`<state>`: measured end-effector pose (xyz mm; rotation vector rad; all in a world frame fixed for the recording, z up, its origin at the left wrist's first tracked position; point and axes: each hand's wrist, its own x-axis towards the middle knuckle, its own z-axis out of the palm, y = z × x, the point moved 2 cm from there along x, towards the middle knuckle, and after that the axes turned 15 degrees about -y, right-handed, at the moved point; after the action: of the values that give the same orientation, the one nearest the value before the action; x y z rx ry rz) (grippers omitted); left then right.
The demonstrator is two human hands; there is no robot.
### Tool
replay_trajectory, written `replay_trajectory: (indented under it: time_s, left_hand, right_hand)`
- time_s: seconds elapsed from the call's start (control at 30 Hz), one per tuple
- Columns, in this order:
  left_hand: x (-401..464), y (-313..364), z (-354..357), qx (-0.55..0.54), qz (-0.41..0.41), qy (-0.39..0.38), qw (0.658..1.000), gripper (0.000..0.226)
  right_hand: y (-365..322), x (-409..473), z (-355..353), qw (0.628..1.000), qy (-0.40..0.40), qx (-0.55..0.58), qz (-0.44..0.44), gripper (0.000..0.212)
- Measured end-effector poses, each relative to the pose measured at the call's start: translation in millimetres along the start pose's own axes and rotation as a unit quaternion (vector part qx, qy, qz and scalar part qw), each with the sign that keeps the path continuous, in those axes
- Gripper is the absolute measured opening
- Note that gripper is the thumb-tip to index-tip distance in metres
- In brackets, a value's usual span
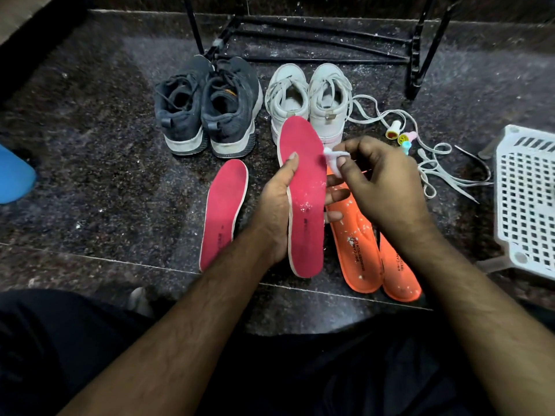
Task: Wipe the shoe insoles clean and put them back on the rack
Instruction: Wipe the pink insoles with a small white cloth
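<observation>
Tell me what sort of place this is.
Probably a home entryway floor: a black metal shoe rack stands on speckled dark stone tiles, with dark sneakers and white sneakers before it.

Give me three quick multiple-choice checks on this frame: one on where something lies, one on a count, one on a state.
1. Where is the second pink insole?
A. on the floor, left of the held one
B. inside the white basket
C. on the rack

2. How many orange insoles are there?
A. one
B. two
C. four

3. What is the right hand doing?
A. resting flat on the floor
B. pinching a small white wipe
C. pulling a shoelace

Answers: 1 A, it lies flat on the dark floor beside the left hand. 2 B, two lie overlapped, speckled white. 3 B, the wipe sits at the held pink insole.
</observation>
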<state>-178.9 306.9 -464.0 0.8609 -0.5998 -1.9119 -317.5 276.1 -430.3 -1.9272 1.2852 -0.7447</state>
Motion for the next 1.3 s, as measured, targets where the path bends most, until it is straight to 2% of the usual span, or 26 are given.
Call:
replay_trajectory:
  time_s: [0.07, 0.2, 0.4, 0.57, 0.77, 0.87, 0.97, 1.03, 1.2, 1.3]
  left_hand:
    - [1, -2, 0, 0.010, 0.017, 0.011, 1.000, 0.051]
    - [4, -6, -5, -0.009, 0.059, 0.083, 0.995, 0.054]
    - [3, -7, -9, -0.022, 0.060, 0.112, 0.992, 0.044]
    - [3, -16, 4, -0.001, 0.049, 0.077, 0.996, 0.022]
    - [4, -8, -9, -0.018, 0.064, 0.114, 0.991, 0.031]
    - [4, -12, 0, -0.017, 0.056, 0.087, 0.995, 0.040]
    - [2, -12, 3, -0.040, 0.044, 0.042, 0.997, 0.038]
    - [1, -7, 2, -0.060, 0.033, 0.010, 0.998, 0.046]
    - [1, 4, -8, -0.091, 0.013, -0.046, 0.995, 0.073]
    - [1, -1, -2, -0.101, 0.001, -0.065, 0.993, 0.071]
  right_hand:
    - [-3, 1, 4, 0.997, -0.020, -0.069, -0.036, 0.016]
    - [0, 5, 19, 0.982, -0.071, -0.166, -0.048, 0.022]
    - [-8, -15, 38, 0.973, -0.110, -0.194, -0.056, 0.018]
    - [-2, 6, 12, 0.985, -0.026, -0.171, -0.020, 0.020]
    - [-7, -17, 38, 0.975, -0.116, -0.183, -0.046, 0.018]
    - [-6, -10, 24, 0.984, -0.068, -0.155, -0.057, 0.017]
    - [-7, 2, 12, 0.988, -0.024, -0.145, -0.045, 0.020]
    - [-11, 1, 16, 0.988, -0.032, -0.142, -0.046, 0.022]
    - [-13, -23, 33, 0.983, -0.113, -0.127, -0.065, 0.018]
    - [-9, -22, 25, 0.989, -0.085, -0.100, -0.064, 0.014]
